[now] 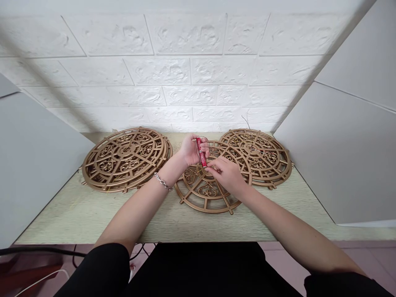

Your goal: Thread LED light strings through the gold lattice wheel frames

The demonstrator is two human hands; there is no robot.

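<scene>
My left hand (192, 150) is closed round a small red cylinder (201, 152) with silvery bands, tilted above a round gold openwork panel (206, 202). A thin dark wire loops over the cylinder's upper end. At its lower end, the fingers of my right hand (225, 171) are pinched together; what they grip is too small to make out. Beneath both hands, the gold panel lies flat, with ring and scroll patterns, partly hidden by them.
A stack of similar gold panels (126, 159) lies at the left, another (266, 159) at the right with thin wires (247, 120) rising from it. The pale tabletop (167, 225) meets a white brick-pattern wall (192, 70). Grey panels stand on both sides. Cables hang below the front edge.
</scene>
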